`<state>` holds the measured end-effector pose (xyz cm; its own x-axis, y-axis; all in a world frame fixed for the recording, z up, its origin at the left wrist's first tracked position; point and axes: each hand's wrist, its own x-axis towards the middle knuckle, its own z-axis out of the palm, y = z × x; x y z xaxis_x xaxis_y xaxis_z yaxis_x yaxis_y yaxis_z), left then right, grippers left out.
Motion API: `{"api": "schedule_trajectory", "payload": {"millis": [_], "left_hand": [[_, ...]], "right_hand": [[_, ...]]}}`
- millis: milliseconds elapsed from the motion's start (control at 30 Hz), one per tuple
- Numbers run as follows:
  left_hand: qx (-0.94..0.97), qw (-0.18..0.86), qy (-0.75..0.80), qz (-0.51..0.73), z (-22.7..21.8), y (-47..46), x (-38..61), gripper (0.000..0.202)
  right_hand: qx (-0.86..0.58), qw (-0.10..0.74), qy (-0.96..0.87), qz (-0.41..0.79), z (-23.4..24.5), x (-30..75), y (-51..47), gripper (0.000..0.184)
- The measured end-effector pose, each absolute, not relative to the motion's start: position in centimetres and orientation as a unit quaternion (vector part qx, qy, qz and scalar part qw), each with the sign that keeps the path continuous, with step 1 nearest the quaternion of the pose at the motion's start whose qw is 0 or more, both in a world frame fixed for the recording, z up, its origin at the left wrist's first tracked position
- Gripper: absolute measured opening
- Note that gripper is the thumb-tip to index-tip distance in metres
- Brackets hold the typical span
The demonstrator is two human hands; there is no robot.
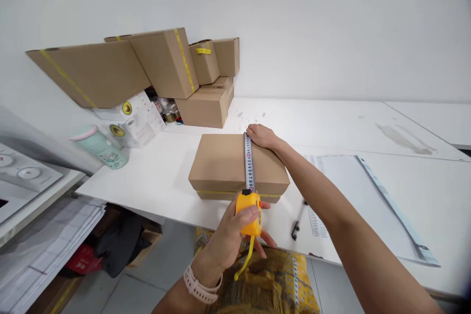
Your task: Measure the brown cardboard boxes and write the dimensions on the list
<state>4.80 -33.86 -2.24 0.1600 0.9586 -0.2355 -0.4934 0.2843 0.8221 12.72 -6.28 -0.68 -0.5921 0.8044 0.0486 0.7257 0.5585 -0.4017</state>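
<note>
A closed brown cardboard box (221, 159) lies on the white table, with yellow tape along its near side. My left hand (235, 228) is wrapped round a yellow tape measure (249, 213) just in front of the box's near edge; a yellow wrist strap dangles from it. The silver blade (249, 162) runs out across the top of the box to its far edge. There my right hand (260, 136) pinches the blade's end against the box, and the exact finger grip is partly hidden.
Several cardboard boxes (165, 64) are stacked at the back left. A mint tumbler (103, 147) stands by white avocado-print boxes (138, 125). On the right lie a black pen (296, 228), printed paper and a clipboard (368, 206). A yellow taped parcel (265, 284) sits below the table's front edge.
</note>
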Motion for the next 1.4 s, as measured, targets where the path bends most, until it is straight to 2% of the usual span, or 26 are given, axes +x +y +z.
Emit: {"api": "schedule_trajectory", "payload": {"millis": [267, 533, 600, 667, 733, 767, 833, 900, 1033, 1133, 1400], "left_hand": [[0.283, 0.701, 0.392, 0.524, -2.9, -35.1, 5.8, 0.055], [0.284, 0.697, 0.383, 0.536, -3.2, -34.9, 6.0, 0.053], [0.311, 0.686, 0.372, 0.542, -3.5, -35.3, 5.5, 0.054], [0.36, 0.636, 0.371, 0.574, -3.8, -36.2, 4.6, 0.061], [0.402, 0.527, 0.401, 0.633, -4.2, -37.3, 3.0, 0.068], [0.409, 0.458, 0.429, 0.663, -4.5, -37.8, 1.9, 0.069], [0.397, 0.337, 0.487, 0.701, -5.4, -38.6, -0.5, 0.067], [0.373, 0.29, 0.523, 0.709, -6.6, -39.0, -2.9, 0.064], [0.342, 0.361, 0.531, 0.686, -8.4, -38.2, -5.8, 0.061], [0.35, 0.375, 0.512, 0.688, -7.4, -36.8, -6.2, 0.064], [0.426, 0.365, 0.477, 0.676, -1.5, -32.6, -6.3, 0.057]], "right_hand": [[-0.447, 0.099, -0.87, 0.185, -0.8, 13.1, -6.8, 0.038], [-0.445, 0.131, -0.861, 0.207, -1.1, 12.8, -6.7, 0.033], [-0.425, 0.234, -0.843, 0.234, -0.9, 13.4, -7.0, 0.031], [-0.401, 0.415, -0.769, 0.276, -0.8, 14.8, -7.6, 0.03], [-0.405, 0.56, -0.652, 0.313, -1.2, 17.0, -8.6, 0.03], [-0.422, 0.587, -0.608, 0.327, -1.6, 18.3, -9.4, 0.031], [-0.459, 0.579, -0.573, 0.354, -3.0, 21.1, -11.6, 0.035], [-0.464, 0.525, -0.605, 0.378, -4.8, 23.5, -14.3, 0.043], [-0.368, 0.412, -0.735, 0.393, -7.0, 25.7, -19.1, 0.06], [-0.337, 0.383, -0.79, 0.34, -6.1, 25.5, -20.3, 0.065], [-0.46, 0.438, -0.73, 0.253, -0.8, 23.9, -17.1, 0.041]]}}
